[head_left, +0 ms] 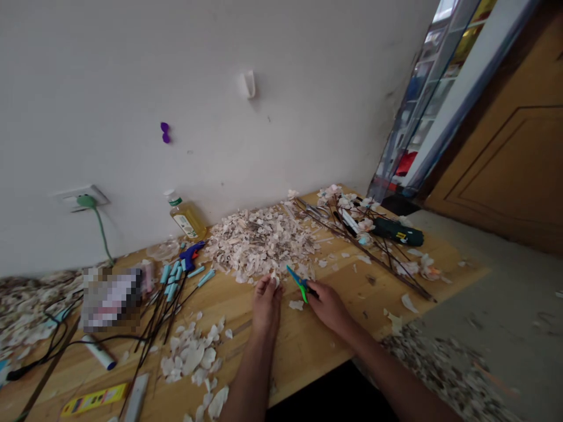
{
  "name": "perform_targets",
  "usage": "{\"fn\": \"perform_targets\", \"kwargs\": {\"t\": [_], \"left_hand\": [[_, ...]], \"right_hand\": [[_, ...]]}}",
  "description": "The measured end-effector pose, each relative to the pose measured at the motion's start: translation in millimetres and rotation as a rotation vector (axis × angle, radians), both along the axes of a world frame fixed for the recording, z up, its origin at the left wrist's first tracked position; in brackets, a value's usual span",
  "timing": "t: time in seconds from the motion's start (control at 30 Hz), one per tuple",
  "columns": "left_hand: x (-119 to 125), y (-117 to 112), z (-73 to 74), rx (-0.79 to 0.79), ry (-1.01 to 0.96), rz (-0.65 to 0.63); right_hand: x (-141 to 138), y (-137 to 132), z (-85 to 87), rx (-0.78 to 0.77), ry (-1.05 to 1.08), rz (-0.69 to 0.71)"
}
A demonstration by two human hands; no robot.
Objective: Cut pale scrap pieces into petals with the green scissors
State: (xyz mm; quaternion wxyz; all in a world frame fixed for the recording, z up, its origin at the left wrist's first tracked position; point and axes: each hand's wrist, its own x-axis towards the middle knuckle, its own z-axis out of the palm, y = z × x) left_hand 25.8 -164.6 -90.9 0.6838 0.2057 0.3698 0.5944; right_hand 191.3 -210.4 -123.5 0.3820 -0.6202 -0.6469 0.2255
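Observation:
Between the fingers of my left hand (266,302) is a small whitish petal-like piece (275,278). My right hand (328,305) grips a pair of scissors (299,282) with blue blades and a green handle, the tips pointing up and left, a short way from the left hand. Whether the blades are parted is hard to make out. Just behind both hands spreads a big heap of pale petal-like pieces (259,240). A single pale piece (296,305) lies on the wooden table (303,351) between my wrists. A smaller pile of whiter pieces (193,351) sits left of my left forearm.
A blue glue gun (192,255), a bottle of yellowish liquid (185,218) and light-blue-wrapped stems (172,281) are at the left. Flowered branches (369,252) and a dark green tool (398,232) lie right. A yellow box (94,400) and a marker (99,353) lie front left.

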Motion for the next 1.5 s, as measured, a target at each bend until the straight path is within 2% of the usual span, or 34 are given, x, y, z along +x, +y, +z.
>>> {"fn": "perform_targets", "kwargs": {"t": [0.17,0.3,0.53,0.73,0.83,0.93,1.07,1.17,1.5], "left_hand": [[-0.9,-0.1,0.5,0.052,-0.021,-0.023],[-1.3,3.3,-2.5,0.078,0.02,0.018],[-1.5,4.5,-12.0,0.135,0.121,-0.012],[-3.5,4.2,-17.2,0.129,0.249,-0.026],[-3.1,3.3,-14.5,0.119,0.221,-0.002],[-1.9,2.6,-11.7,0.077,0.18,0.014],[-1.2,3.2,-9.3,0.06,0.117,0.013],[-1.8,4.2,-9.1,0.063,0.083,0.023],[3.1,-0.5,-1.6,0.07,-0.045,0.008]], "right_hand": [[-5.0,-2.4,1.6,0.121,-0.172,0.012],[-8.0,-4.4,6.9,0.1,-0.293,0.07],[-6.6,-2.6,10.8,0.061,-0.233,0.052],[-1.9,2.0,-6.3,-0.004,-0.113,-0.008],[-0.4,3.5,-12.2,0.009,-0.057,-0.044],[-1.2,2.9,-9.5,0.032,-0.032,-0.074],[-5.3,-1.0,0.5,0.104,-0.165,-0.002],[-7.6,-3.3,6.2,0.102,-0.241,0.034],[-6.8,-4.8,19.2,0.053,-0.167,0.071]]}}
